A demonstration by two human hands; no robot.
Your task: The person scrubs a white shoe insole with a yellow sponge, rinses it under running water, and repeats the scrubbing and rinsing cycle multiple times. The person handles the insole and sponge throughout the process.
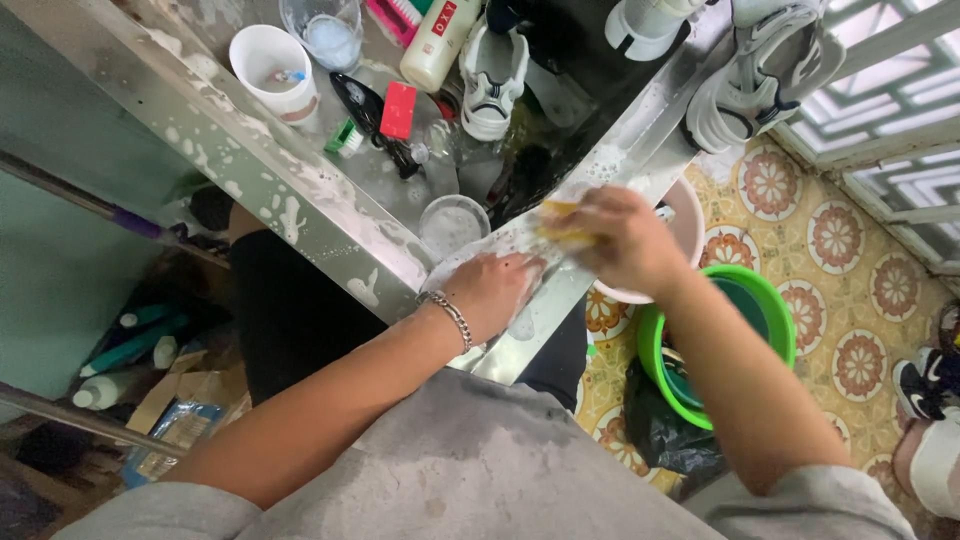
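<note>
Stainless steel sink unit [300,190], foam-spattered along its front edge, set over patterned floor tiles [850,260]; all positions below are given relative to it.

- Item in work: pale, soapy shoe [480,262], lying on the sink's near corner rim.
- Left hand [490,290]: fingers spread flat and pressed down on the shoe, pinning it; metal bracelet at the wrist.
- Right hand [620,240]: fingers curled closed around a yellow sponge [560,225], held against the shoe's far end.
- Step in hand, as judged: scrubbing with lather. The next move would call for steady downward hold by the left hand while the sponge works across the upper, as the wet rim looks slippery.
- White cup [272,62], on the counter at the back left: small items inside, too small to tell.
- Clear tumbler [322,30], beside it: cloudy liquid or foam.
- Small round clear container [452,220], in the basin: suds.
- Green basin [720,340], on the floor to the right: dark inside; contents unclear.
- Pinkish bowl [690,225], at the right edge: contents hidden.
- White sneaker [492,75], inside the basin.
- Further sneakers [760,70], at the far right corner.
</note>
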